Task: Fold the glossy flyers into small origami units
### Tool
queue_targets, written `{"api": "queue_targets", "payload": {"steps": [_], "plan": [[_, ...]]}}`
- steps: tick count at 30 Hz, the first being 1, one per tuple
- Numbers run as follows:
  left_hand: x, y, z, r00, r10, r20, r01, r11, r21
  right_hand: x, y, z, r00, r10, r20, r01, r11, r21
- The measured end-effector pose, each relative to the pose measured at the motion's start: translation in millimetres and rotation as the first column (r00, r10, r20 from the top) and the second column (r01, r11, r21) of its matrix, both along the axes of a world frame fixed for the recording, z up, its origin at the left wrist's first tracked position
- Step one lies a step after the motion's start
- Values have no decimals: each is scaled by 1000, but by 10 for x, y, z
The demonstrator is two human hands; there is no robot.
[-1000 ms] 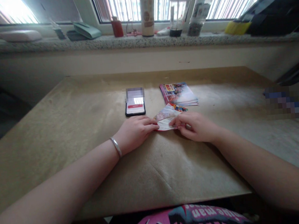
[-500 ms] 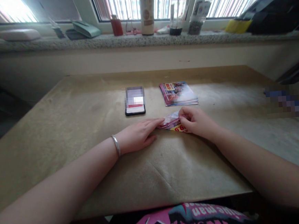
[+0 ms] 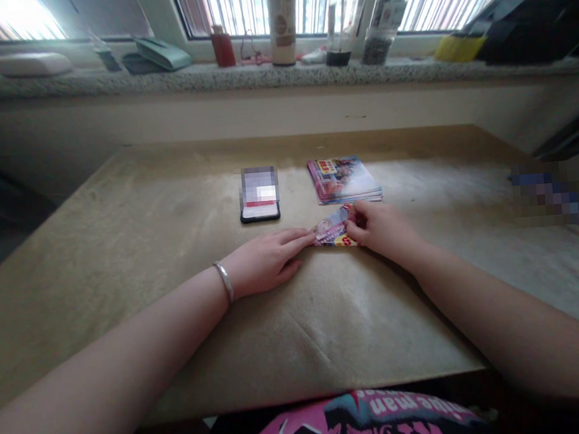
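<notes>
A small folded piece of colourful printed paper (image 3: 334, 233) lies on the brown paper-covered table (image 3: 172, 253), between my two hands. My left hand (image 3: 268, 262), with a silver bracelet at the wrist, lies flat with its fingers stretched out and the fingertips pressing on the paper's left end. My right hand (image 3: 383, 228) has its fingers curled and pinches the paper's right side. A stack of the same colourful leaflets (image 3: 343, 179) lies just behind the folded piece.
A black phone (image 3: 259, 194) with a lit screen lies left of the leaflet stack. On the stone windowsill (image 3: 258, 77) stand a tall bottle (image 3: 283, 20), a red cup (image 3: 223, 48), jars and a green case. A dark bag (image 3: 529, 17) sits at the right.
The paper went from a partly raised flap to a flatter, narrower fold. My left hand opened from curled to flat. My right hand moved a little away from me, along the paper.
</notes>
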State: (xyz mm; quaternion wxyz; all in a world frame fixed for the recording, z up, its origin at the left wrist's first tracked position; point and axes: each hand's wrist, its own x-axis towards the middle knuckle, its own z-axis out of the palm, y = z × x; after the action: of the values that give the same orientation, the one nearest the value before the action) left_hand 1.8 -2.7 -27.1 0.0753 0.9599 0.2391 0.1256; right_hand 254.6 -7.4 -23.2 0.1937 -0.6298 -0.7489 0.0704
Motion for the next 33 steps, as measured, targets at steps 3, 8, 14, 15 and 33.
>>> {"api": "queue_targets", "payload": {"steps": [3,8,14,15,33], "plan": [[1,0,-1,1000,-10,2,10,999,37,-6,6,-4,998,19,60,-20,1000,23],[4,-2,-10,998,-58,0,57,989,138,-14,12,-53,987,129,95,-134,990,50],[38,5,-20,998,-45,51,35,984,174,-57,-26,-43,966,228,117,-242,963,115],[45,9,-22,997,-38,66,27,985,169,-74,-32,-37,957,263,123,-277,954,115],[18,18,-36,999,6,53,-19,970,244,-151,51,-146,976,204,-79,-207,978,-32]]}}
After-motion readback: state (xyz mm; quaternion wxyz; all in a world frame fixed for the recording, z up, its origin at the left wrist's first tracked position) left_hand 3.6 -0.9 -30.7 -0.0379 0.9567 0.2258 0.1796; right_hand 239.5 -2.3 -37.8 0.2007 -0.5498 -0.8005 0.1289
